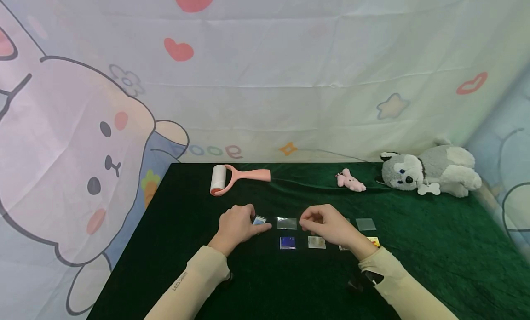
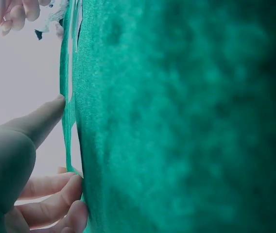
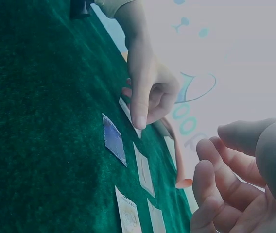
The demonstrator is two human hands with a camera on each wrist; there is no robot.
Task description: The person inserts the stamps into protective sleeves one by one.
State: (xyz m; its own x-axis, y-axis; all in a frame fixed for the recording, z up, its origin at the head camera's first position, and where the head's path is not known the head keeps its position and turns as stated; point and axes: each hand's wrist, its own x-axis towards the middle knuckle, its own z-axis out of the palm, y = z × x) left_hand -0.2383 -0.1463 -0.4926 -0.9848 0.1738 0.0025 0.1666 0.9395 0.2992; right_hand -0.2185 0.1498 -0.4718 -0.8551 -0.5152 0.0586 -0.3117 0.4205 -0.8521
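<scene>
Loosely spread, the left hand (image 1: 238,224) has thumb and fingers about a blue-and-white card (image 1: 259,220), fingertips touching it, well in from the tabletop's (image 1: 165,246) left edge. The right hand (image 1: 325,221), half-curled with nothing visible in it, is just beside a clear rectangle (image 1: 286,224). Along the far edge lie a lint roller (image 1: 250,174) and 2 plush toys (image 1: 449,166). The right arm (image 1: 407,283) partly hides other cards (image 1: 374,241).

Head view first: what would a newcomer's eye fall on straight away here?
Probably the large cartoon animal printed on the backdrop, filling the left side. Next might come the plush dog at the far right of the green table and the pink-handled roller at its far left. Mid-table, the left hand is at a blue-and-white card, the right hand near other small cards.
</scene>
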